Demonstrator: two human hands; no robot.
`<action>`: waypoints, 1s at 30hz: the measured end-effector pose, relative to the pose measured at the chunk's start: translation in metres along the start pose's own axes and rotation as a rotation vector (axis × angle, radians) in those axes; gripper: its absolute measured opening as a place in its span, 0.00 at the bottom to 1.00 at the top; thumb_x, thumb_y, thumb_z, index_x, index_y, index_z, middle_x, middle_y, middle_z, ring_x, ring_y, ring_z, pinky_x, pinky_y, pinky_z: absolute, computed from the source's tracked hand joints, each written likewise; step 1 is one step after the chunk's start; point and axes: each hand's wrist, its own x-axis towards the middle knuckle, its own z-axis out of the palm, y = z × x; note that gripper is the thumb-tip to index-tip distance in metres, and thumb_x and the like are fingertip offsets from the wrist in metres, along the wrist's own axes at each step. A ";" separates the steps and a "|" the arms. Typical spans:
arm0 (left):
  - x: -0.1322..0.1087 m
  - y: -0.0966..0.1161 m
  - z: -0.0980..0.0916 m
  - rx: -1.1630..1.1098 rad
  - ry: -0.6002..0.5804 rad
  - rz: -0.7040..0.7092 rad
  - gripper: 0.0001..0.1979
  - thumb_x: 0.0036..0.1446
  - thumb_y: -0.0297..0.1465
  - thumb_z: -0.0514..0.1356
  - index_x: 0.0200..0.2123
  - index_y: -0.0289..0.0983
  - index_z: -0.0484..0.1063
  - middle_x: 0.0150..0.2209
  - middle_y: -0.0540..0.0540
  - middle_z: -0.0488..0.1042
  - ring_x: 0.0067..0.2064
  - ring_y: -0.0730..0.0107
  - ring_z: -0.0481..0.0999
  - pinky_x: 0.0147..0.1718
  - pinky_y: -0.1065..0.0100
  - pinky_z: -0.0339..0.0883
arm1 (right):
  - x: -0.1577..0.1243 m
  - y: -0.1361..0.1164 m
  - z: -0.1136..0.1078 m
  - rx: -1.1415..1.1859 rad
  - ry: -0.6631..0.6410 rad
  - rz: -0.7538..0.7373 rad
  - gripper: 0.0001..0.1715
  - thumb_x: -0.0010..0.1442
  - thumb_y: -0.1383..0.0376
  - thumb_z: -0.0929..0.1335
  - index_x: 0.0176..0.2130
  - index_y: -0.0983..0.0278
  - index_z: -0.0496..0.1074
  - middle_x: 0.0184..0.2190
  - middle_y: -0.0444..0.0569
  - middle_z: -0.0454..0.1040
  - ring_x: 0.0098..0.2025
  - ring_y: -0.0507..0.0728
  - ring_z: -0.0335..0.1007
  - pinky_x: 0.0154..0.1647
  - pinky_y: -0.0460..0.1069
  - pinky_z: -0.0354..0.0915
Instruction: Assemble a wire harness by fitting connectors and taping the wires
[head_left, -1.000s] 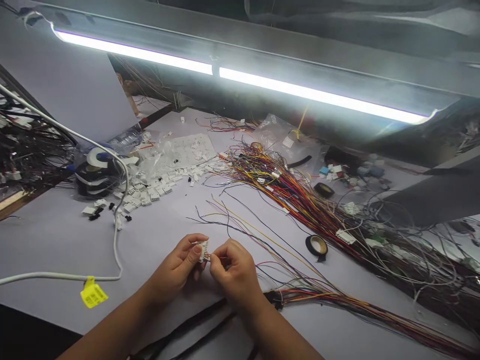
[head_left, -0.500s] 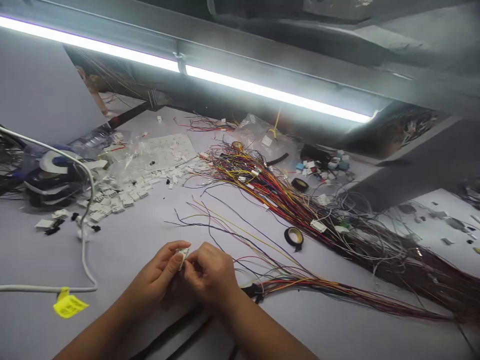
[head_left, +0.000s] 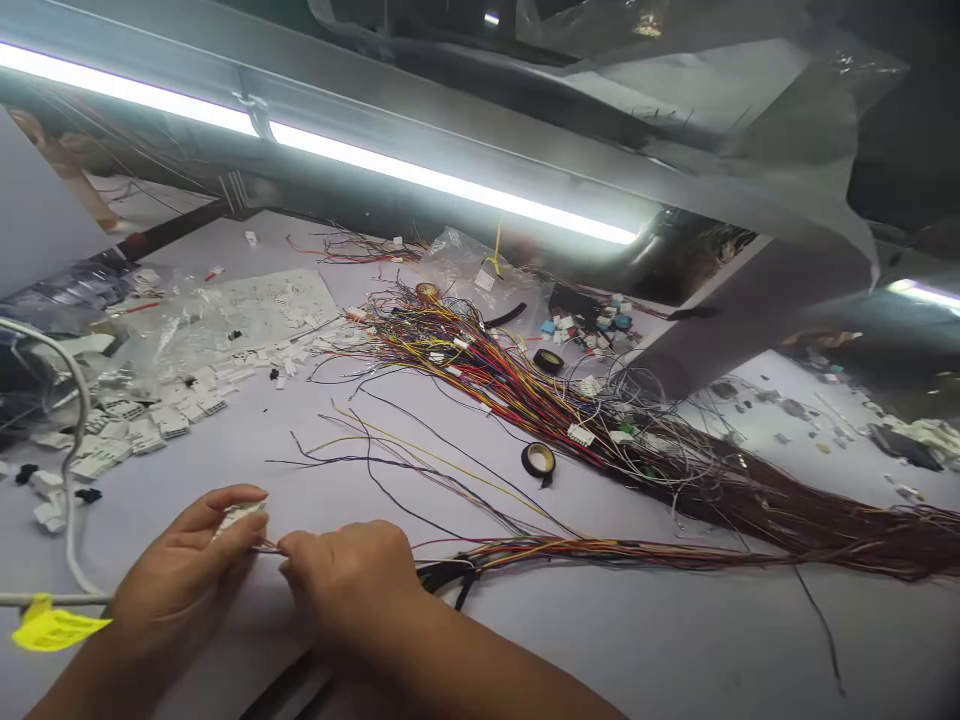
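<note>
My left hand (head_left: 180, 580) pinches a small white connector housing (head_left: 238, 516) between thumb and fingers, low on the left over the white table. My right hand (head_left: 352, 580) is closed beside it, its fingertips pinching a thin wire (head_left: 271, 548) that runs into the connector. The two hands sit a few centimetres apart. A bundle of coloured wires (head_left: 570, 552) leads off to the right from under my right hand. Loose thin wires (head_left: 405, 460) lie just beyond the hands.
A pile of white connector housings (head_left: 165, 400) and clear plastic bags (head_left: 225, 320) lie at the left. A thick fan of coloured harness wires (head_left: 525, 390) crosses the middle. Two black tape rolls (head_left: 538, 460) sit nearby. A white cable with a yellow tag (head_left: 49, 628) runs along the left edge.
The view has swung to the right, so hands and table contents sit further left in frame. My hands have drawn slightly apart, with a short stretch of wire now showing between them.
</note>
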 end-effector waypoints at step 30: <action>-0.001 0.004 -0.004 -0.092 -0.246 0.112 0.12 0.57 0.32 0.64 0.44 0.41 0.68 0.23 0.56 0.66 0.20 0.83 0.57 0.17 0.83 0.53 | -0.179 0.124 -0.115 0.041 0.033 0.653 0.11 0.64 0.60 0.63 0.39 0.57 0.75 0.38 0.48 0.77 0.41 0.59 0.73 0.42 0.54 0.68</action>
